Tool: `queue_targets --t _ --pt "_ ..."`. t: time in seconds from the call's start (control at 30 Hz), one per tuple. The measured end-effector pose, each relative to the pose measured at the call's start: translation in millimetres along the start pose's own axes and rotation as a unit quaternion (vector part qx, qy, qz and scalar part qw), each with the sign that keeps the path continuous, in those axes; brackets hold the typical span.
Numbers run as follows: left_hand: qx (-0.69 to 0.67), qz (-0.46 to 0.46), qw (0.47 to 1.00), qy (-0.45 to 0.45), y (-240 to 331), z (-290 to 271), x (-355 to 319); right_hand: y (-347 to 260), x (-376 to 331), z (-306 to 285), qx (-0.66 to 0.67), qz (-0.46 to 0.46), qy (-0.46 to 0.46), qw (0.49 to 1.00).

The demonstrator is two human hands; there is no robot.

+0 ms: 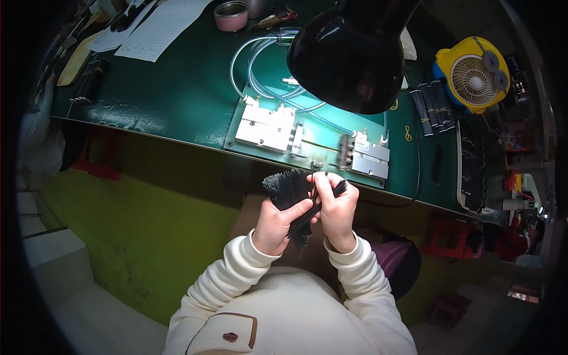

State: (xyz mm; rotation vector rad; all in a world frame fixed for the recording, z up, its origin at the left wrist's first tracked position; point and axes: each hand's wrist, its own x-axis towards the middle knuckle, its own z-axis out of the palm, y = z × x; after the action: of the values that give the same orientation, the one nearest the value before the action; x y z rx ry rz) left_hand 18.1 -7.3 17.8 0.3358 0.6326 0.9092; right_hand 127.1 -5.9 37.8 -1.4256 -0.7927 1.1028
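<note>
My left hand (277, 226) is closed round a thick bundle of thin black wires (287, 189), which fans out above the thumb and hangs below the palm. Right beside it, my right hand (336, 207) is closed too, its thumb and fingers pinching several black wires (340, 188) near the table edge. Just beyond my hands, a small pneumatic fixture stands on a flat plate. It has a silver block (265, 127) at the left and a second silver block (368, 158) at the right, with a narrow gap between them. Clear air tubes (251, 65) loop behind the blocks.
A black lamp shade (346, 65) hangs low over the fixture. The green table (171, 112) also bears bundled black wires (435, 106), a wire-filled tray (460, 171), a yellow fan (473, 74), a pink tin (231, 16) and papers (160, 29). Red stools (449, 236) stand beside the table.
</note>
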Motion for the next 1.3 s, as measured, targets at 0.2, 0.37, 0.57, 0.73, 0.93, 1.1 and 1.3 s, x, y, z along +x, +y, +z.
queue_targets --t 0.2,0.37,0.57,0.73,0.93,1.1,1.3 --pt "-0.006 0.002 1.000 0.006 -0.6 1.8 -0.2 -1.4 -0.2 -0.1 0.006 0.012 -0.003 1.000" --pt "0.002 -0.002 1.000 0.015 -0.3 2.1 0.2 3.3 2.0 -1.7 0.006 0.002 -0.005 1.000" --pt "0.019 -0.011 1.000 0.017 -1.1 -1.6 0.7 2.8 3.5 -4.0 0.003 0.009 -0.034 0.999" --pt "0.025 0.001 0.999 0.020 -1.8 -1.0 0.2 2.0 3.6 -4.3 0.006 0.016 -0.047 0.999" --pt "0.071 0.007 0.997 0.022 -2.3 0.0 0.1 6.0 4.7 -5.8 0.032 0.014 -0.060 0.998" --pt "0.047 0.008 0.999 0.022 0.7 1.7 0.4 4.0 5.2 -5.9 0.029 0.016 -0.062 0.998" --pt "0.038 -0.001 0.999 0.024 -1.4 -0.5 3.0 4.6 5.0 -4.3 0.010 0.013 -0.037 0.999"
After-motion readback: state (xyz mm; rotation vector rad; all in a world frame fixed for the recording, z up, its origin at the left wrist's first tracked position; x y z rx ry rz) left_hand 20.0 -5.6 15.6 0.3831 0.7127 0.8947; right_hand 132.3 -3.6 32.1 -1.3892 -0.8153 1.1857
